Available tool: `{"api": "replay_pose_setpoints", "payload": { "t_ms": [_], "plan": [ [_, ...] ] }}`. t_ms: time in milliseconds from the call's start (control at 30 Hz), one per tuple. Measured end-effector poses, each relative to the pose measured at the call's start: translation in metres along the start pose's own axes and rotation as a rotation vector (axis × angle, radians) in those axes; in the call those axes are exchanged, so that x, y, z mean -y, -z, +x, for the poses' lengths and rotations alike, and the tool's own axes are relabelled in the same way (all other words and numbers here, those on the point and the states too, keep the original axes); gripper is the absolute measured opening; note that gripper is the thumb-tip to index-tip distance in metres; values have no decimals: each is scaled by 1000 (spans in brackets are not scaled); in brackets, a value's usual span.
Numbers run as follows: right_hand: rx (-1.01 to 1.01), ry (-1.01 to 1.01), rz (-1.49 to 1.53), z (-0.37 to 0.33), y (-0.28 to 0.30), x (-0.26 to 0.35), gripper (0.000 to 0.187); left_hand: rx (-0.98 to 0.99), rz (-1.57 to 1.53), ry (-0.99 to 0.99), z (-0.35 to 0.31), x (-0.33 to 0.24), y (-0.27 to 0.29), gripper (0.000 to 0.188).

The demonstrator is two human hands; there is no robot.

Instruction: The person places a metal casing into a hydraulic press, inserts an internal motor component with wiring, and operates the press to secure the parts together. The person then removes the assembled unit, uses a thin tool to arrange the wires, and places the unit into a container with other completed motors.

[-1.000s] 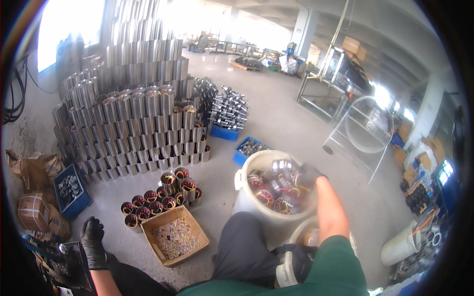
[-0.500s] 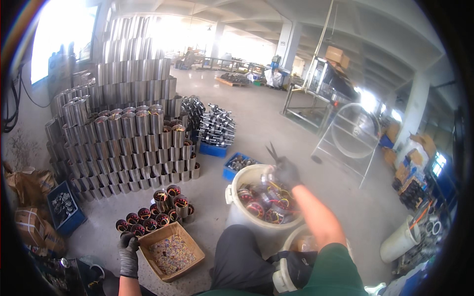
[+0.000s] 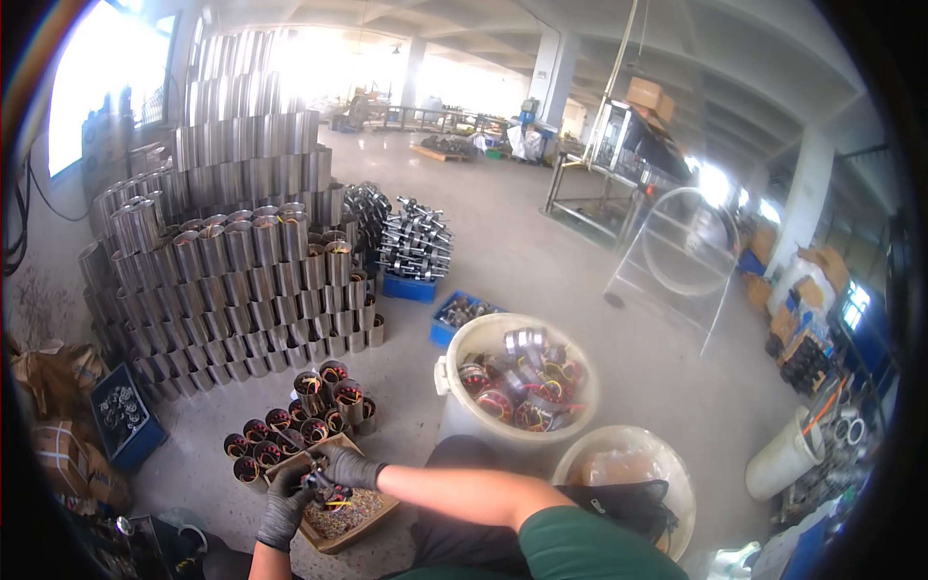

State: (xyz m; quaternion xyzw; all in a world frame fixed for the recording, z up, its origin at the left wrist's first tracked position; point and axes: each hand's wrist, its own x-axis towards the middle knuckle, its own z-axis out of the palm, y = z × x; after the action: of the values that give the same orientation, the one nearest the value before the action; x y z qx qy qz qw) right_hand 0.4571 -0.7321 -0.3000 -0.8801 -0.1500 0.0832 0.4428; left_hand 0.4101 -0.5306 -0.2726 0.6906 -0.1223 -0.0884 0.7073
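Note:
My left hand (image 3: 282, 510), in a grey glove, closes on a small wound motor core with coloured wires (image 3: 333, 498), over the cardboard box (image 3: 365, 522). My right hand (image 3: 352, 467), also gloved, comes across from the right and meets it there, closed. A dark, thin-bladed tool like scissors (image 3: 296, 449) sticks out from the right hand; its grip is hidden. Coloured wire clippings (image 3: 360, 505) cover the bottom of the box. Just beyond it stand several metal cylinders with red wound cores inside (image 3: 280, 419).
A white bucket (image 3: 445, 377) holding more wound cores stands ahead to the right. A second bucket (image 3: 684, 488) is nearer. Stacked steel tubes (image 3: 232, 285) rise at the left. Blue crates of metal parts (image 3: 410, 288) lie beyond.
My right hand has moved from above the white bucket to the cardboard box, beside my left hand. The left has left the box's edge and now holds a wound core.

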Motion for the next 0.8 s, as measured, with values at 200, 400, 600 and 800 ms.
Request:
{"api": "replay_pose_setpoints", "payload": {
  "t_ms": [200, 400, 600, 800],
  "plan": [
    [91, -259, 552, -15, -42, 5, 40, 70, 913, -278, 14, 85, 21, 22],
    [127, -311, 503, -13, -33, -3, 47, -26, 438, -8, 10, 90, 21, 23],
    [1, -249, 532, -9, -46, -10, 46, -132, 189, 79, 17, 86, 28, 35],
    [-68, -267, 501, -6, -58, -11, 44, -62, 323, -20, 16, 122, 43, 46]
  ]
}}
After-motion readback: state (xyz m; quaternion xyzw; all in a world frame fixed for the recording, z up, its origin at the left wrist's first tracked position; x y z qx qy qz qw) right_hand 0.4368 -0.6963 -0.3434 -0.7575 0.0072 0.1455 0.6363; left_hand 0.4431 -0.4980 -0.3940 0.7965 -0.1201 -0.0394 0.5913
